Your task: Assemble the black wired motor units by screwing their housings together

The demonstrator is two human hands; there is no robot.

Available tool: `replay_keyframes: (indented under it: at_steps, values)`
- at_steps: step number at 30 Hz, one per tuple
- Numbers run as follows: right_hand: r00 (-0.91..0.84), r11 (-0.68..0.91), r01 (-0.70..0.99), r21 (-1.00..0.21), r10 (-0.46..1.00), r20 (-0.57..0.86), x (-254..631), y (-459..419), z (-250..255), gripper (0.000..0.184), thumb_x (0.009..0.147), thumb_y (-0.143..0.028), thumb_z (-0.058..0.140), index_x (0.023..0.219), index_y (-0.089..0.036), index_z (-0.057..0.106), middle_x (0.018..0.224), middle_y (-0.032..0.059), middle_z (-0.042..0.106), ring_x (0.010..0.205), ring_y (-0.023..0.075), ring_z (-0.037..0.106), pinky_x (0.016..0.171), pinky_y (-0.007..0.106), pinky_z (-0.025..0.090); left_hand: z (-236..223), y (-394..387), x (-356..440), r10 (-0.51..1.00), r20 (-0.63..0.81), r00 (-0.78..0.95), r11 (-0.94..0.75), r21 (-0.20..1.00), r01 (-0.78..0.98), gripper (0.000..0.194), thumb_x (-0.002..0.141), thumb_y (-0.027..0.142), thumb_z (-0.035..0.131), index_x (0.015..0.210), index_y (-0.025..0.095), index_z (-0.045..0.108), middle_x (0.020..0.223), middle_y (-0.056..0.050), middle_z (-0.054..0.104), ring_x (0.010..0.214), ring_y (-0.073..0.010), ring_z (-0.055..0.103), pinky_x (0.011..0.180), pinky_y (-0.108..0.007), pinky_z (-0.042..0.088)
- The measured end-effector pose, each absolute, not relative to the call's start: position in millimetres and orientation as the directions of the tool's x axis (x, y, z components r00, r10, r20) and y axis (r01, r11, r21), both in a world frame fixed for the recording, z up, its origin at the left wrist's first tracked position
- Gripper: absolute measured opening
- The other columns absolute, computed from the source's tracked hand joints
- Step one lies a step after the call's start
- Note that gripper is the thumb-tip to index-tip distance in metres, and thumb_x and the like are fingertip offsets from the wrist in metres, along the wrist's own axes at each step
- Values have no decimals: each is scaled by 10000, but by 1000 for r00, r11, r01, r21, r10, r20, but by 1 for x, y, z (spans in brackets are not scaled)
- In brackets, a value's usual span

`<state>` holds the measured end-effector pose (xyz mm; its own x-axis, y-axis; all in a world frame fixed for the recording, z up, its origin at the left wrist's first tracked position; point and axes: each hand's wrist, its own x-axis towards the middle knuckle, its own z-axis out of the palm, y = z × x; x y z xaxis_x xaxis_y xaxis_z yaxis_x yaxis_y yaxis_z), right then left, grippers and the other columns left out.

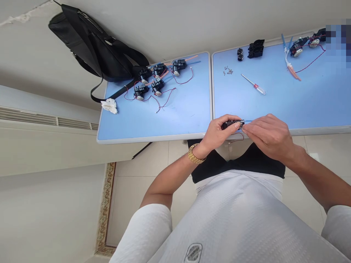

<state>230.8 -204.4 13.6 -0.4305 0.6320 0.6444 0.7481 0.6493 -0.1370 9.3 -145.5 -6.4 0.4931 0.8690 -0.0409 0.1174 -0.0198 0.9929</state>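
Note:
Over the front edge of the table, my left hand (216,129) is closed around a small black device (227,124) with a round metal part facing up. A thin red-and-black wire (241,136) hangs in a loop below it. My right hand (270,133) meets the device's right end, its fingertips pressed together; what they pinch is hidden. A thin blue tube (248,121) runs from the device towards the right fingers. Beyond the hands, a screwdriver (259,88) with a clear and red handle lies on the table.
Several small screws (228,70), two round black parts (240,54) and black housings (256,48) lie at the back. Further right are blue and orange tubes (289,64) and wired devices (298,47). Several similar devices (157,87), crumpled tissue (109,106) and a black bag (93,47) are left.

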Motion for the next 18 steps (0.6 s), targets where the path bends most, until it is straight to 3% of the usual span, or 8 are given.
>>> replay_keyframes:
  at_steps: [9, 14, 18]
  values:
    - [-327, 643, 704, -300, 670, 667, 230, -205, 6, 131, 1047, -146, 720, 980, -255, 749, 816, -24, 809, 797, 161, 765, 718, 332, 513, -6, -145, 9, 856, -23, 516, -17, 997, 73, 510, 970, 649, 805, 1167, 180, 842, 947, -61, 772, 738, -121, 626, 690, -246, 542]
    - [-299, 639, 698, -323, 669, 680, 230, -205, 5, 134, 1061, -163, 703, 978, -258, 750, 804, -26, 808, 791, 161, 774, 708, 332, 511, -6, -145, 9, 847, -7, 532, -34, 997, 67, 513, 977, 656, 795, 1166, 181, 840, 980, -73, 793, 752, -124, 631, 700, -247, 545]
    - [-297, 641, 717, -274, 637, 711, 229, -205, 5, 127, 1050, -156, 722, 973, -251, 757, 809, -29, 820, 771, 155, 778, 669, 332, 487, -9, -146, 9, 848, -21, 530, 2, 999, 35, 532, 958, 680, 807, 1159, 188, 837, 966, -63, 779, 749, -121, 628, 702, -248, 544]
